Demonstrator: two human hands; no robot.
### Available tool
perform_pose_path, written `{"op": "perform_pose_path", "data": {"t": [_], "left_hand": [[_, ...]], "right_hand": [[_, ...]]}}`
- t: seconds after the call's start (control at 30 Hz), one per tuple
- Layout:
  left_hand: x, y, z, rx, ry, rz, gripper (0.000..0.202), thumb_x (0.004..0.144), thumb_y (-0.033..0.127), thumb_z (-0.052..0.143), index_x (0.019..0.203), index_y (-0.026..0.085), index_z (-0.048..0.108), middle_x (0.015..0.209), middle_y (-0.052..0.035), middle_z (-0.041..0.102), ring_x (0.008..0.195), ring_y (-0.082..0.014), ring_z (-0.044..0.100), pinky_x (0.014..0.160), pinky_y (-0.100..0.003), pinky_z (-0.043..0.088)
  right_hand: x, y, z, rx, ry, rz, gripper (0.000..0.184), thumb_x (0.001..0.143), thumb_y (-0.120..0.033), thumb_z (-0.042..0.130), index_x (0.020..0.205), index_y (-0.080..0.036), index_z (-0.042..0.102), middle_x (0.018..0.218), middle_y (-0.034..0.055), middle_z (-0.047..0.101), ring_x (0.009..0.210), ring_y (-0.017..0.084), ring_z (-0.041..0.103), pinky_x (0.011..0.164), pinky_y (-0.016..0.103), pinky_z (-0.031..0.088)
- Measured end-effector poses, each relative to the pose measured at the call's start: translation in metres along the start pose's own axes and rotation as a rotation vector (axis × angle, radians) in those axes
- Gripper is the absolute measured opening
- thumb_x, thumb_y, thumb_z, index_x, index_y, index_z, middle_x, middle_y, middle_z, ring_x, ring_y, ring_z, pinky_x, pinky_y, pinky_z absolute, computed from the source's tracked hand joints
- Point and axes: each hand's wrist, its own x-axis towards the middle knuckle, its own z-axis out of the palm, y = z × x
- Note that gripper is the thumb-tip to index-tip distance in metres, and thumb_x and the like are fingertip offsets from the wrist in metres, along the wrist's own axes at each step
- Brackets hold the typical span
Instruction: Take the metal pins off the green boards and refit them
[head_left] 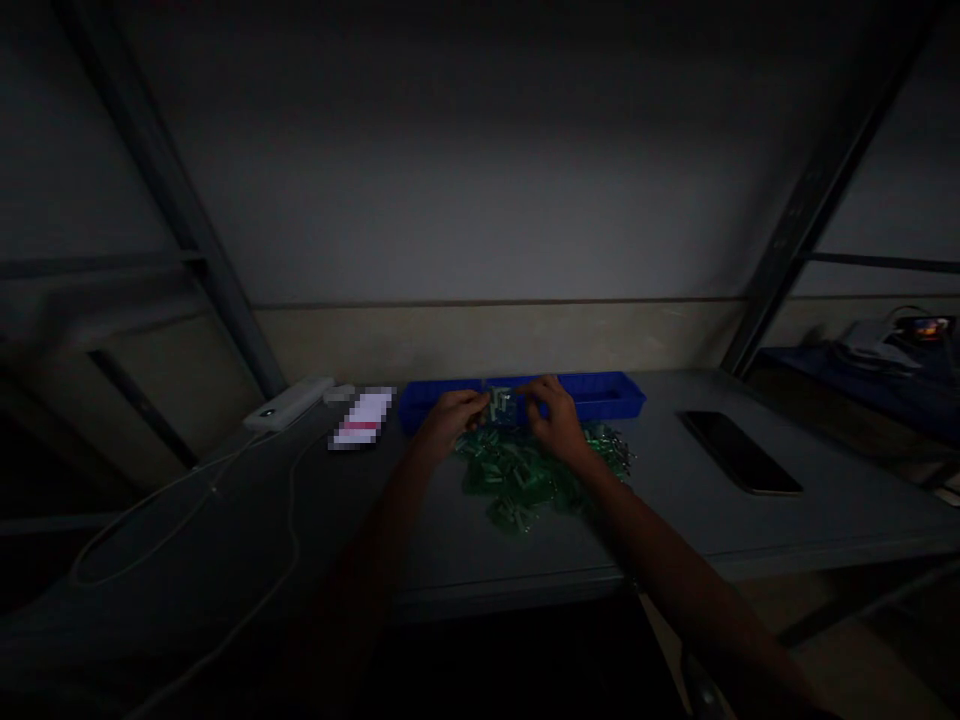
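The scene is dim. My left hand [452,414] and my right hand [553,415] meet above a heap of small green parts [525,472] on the grey table [825,510]. Both hands have their fingers pinched together around one small pale green part [499,403], held between them just in front of a low blue tray [600,393]. What lies in the tray is too dark to tell.
A dark phone [739,452] lies flat to the right of the heap. At the left lie a white power bank [289,402] with a white cable [247,560] looping toward me, and a small white and pink object [362,419]. Metal shelf posts stand on both sides.
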Motion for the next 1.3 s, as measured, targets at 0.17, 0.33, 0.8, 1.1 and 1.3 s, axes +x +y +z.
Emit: {"op": "perform_pose_path", "data": {"t": [0.17,0.33,0.8,1.1,1.3], "left_hand": [[0.001,0.004,-0.007,0.086,0.121,0.093,0.032,0.062,0.045,0.066,0.061,0.015,0.057,0.053,0.0027,0.051,0.049,-0.0085,0.047,0.047,-0.020,0.033],[-0.002,0.009,-0.004,0.132,0.108,0.173,0.027,0.063,0.042,0.065,0.066,0.016,0.059,0.057,0.0023,0.053,0.053,-0.0107,0.050,0.050,-0.022,0.037],[-0.006,0.015,0.002,0.154,0.038,0.195,0.024,0.065,0.040,0.064,0.067,0.017,0.059,0.060,-0.0001,0.057,0.058,-0.0136,0.054,0.053,-0.023,0.038],[-0.005,0.012,0.000,0.192,-0.026,0.245,0.025,0.064,0.040,0.067,0.068,0.017,0.061,0.061,-0.0002,0.059,0.059,-0.0136,0.055,0.054,-0.023,0.041],[-0.001,0.005,-0.001,0.232,-0.073,0.286,0.020,0.064,0.034,0.067,0.068,0.017,0.060,0.062,-0.0011,0.060,0.060,-0.0143,0.057,0.056,-0.024,0.042]], "right_hand": [[0.001,0.005,0.005,0.207,0.013,0.366,0.029,0.078,-0.035,0.048,0.095,-0.016,0.064,0.078,0.0039,0.062,0.072,0.017,0.055,0.069,0.030,0.043],[0.001,0.004,0.009,0.321,-0.173,0.480,0.029,0.070,-0.044,0.058,0.070,-0.016,0.066,0.062,0.0002,0.061,0.065,0.016,0.055,0.063,0.027,0.041],[0.001,0.001,0.014,0.421,0.027,0.455,0.021,0.064,-0.036,0.057,0.071,-0.017,0.062,0.065,-0.0002,0.060,0.062,0.014,0.052,0.061,0.026,0.040],[0.000,-0.004,0.011,0.328,0.014,0.447,0.025,0.070,-0.043,0.055,0.068,-0.017,0.058,0.066,0.0012,0.057,0.062,0.015,0.051,0.059,0.026,0.038],[0.000,-0.004,0.012,0.360,0.078,0.391,0.022,0.072,-0.040,0.055,0.067,-0.019,0.051,0.062,-0.0019,0.050,0.058,0.012,0.046,0.055,0.024,0.036]]}}
